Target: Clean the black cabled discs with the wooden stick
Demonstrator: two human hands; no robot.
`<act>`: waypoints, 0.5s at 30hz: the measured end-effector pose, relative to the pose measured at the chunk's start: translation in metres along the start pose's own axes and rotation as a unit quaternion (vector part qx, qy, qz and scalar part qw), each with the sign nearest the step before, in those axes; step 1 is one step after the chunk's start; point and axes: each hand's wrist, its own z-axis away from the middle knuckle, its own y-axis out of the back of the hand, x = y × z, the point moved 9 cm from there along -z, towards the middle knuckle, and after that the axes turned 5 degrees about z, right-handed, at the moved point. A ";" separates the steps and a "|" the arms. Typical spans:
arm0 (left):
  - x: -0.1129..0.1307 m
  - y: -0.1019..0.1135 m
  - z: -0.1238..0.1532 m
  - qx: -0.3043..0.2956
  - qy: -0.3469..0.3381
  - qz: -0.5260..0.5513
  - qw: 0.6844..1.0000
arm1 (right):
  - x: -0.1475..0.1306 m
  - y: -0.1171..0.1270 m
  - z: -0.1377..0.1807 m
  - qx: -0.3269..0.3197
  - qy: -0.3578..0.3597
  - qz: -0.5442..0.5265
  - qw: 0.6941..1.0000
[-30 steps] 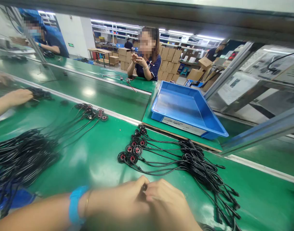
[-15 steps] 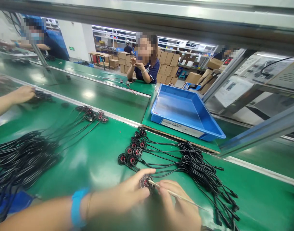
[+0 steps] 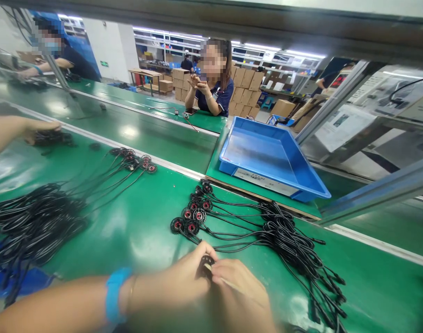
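1. Head view, the hands: my left hand (image 3: 176,282) is closed around a small black round part (image 3: 205,264), thumb and forefinger pinching its edge just above the bench (image 3: 135,226). A blue wristband (image 3: 114,293) sits on that wrist.
2. Head view, the tool: my right hand (image 3: 241,289) pinches a thin stick (image 3: 228,281) between narrow fingers. Its tip rests on the face of the round part, so the two hands meet at that one spot.
3. Head view, the stock: just beyond my hands lies a row of round parts (image 3: 192,216) with red centres. Their leads run right into a black cable bundle (image 3: 287,245). The lead of the held part is hidden under my fingers.
4. Head view, the surroundings: a blue tray (image 3: 260,152) sits tilted at the bench's far edge. A larger cable heap (image 3: 34,222) lies at the left, with a second group of round parts (image 3: 135,162) past it. A co-worker's hand (image 3: 31,127) touches more cable further left.
5. The step, as I judge it: I am working the stick into the face of the held part, mid-way through one piece of a batch.
6. The next move, as I judge it, calls for a steady left grip and light, exact pressure from the stick tip. The part should stay face-up, clear of the row ahead.
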 end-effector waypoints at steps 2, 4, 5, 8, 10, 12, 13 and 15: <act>-0.002 0.000 -0.002 0.005 0.007 0.037 0.999 | -0.001 0.001 0.001 0.009 0.000 0.014 1.000; 0.000 0.000 -0.004 0.020 0.003 0.064 0.998 | 0.002 0.008 0.004 0.056 -0.027 0.043 0.997; 0.002 0.000 -0.005 0.027 0.002 0.069 0.997 | 0.004 0.012 0.007 0.086 -0.044 0.059 0.994; 0.005 -0.001 -0.005 0.037 0.005 0.065 0.997 | 0.006 0.022 0.016 0.155 -0.079 0.097 0.980; 0.005 -0.003 -0.004 0.034 0.012 0.067 0.997 | 0.004 0.020 0.017 0.154 -0.072 0.113 0.979; 0.005 -0.003 -0.003 0.033 0.015 0.065 0.997 | 0.001 0.016 0.016 0.141 -0.053 0.133 0.980; 0.005 -0.003 -0.003 0.036 0.016 0.061 0.997 | -0.001 0.014 0.015 0.131 -0.046 0.146 0.979; 0.004 -0.001 -0.003 0.048 0.018 0.051 0.997 | -0.001 0.012 0.014 0.120 -0.045 0.170 0.977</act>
